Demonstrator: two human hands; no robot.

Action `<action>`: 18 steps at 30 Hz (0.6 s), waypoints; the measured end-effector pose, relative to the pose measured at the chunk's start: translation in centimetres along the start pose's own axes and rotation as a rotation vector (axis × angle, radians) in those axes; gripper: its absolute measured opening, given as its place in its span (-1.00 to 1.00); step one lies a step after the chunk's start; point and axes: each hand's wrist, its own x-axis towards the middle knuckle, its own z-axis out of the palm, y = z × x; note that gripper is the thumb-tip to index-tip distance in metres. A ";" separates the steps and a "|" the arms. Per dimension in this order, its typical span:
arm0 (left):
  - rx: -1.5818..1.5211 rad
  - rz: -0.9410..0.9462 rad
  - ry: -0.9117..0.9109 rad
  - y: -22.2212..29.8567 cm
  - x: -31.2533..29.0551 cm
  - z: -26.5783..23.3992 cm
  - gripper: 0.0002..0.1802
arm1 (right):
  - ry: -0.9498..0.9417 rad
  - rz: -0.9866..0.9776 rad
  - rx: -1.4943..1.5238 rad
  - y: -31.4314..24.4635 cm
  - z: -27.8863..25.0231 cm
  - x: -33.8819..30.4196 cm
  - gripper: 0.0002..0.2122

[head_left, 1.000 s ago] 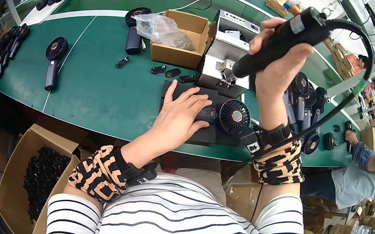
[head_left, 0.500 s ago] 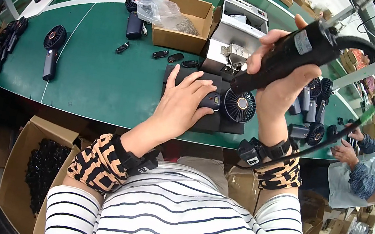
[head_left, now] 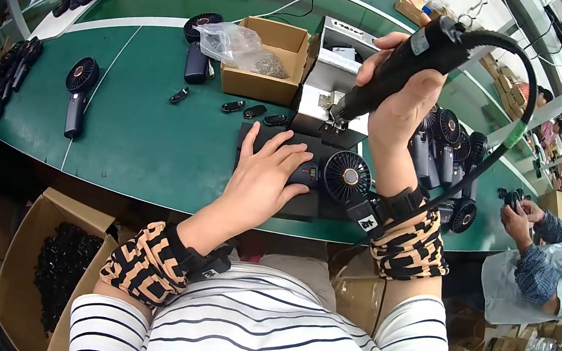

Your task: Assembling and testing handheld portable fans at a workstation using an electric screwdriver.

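My left hand (head_left: 257, 175) lies over the handle of a dark handheld fan (head_left: 348, 176), pinning it between thumb and fingers on a black pad (head_left: 248, 140). The fan's round grille points right, and a small lit display shows beside my fingertips. In my right hand (head_left: 400, 117) is a black electric screwdriver (head_left: 400, 66), my fingers wrapped round its body. Its tip points down at the metal front of a box-shaped screw feeder (head_left: 313, 116); whether it touches is too small to tell. Several small black oval parts (head_left: 254, 111) lie left of the feeder.
A cardboard box (head_left: 265, 87) with a plastic bag of small metal parts stands behind the pad. One fan (head_left: 77, 98) lies at left; several more (head_left: 445, 145) are piled at right. The screwdriver's cable (head_left: 496, 146) loops past my right forearm. A co-worker (head_left: 538, 250) handles something dark.
My right hand has carried the screwdriver left from above the fan to the feeder's front. My left hand stays on the fan. The co-worker's hands have come together on a dark item.
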 end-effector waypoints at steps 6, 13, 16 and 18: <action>-0.004 -0.016 -0.021 -0.1 0.0 -0.2 -0.47 | 0.009 0.045 0.001 0.9 -0.1 -0.2 -0.16; -0.018 0.007 0.045 -0.3 0.4 0.2 -0.49 | -0.011 0.166 0.056 -1.5 0.0 -1.7 -0.09; -0.020 0.027 0.059 -0.4 0.3 0.3 -0.49 | -0.042 0.184 0.050 -3.5 -0.4 -3.4 -0.04; -0.022 0.031 0.074 -0.4 0.1 0.3 -0.49 | -0.029 0.199 0.028 -5.0 0.0 -4.2 -0.02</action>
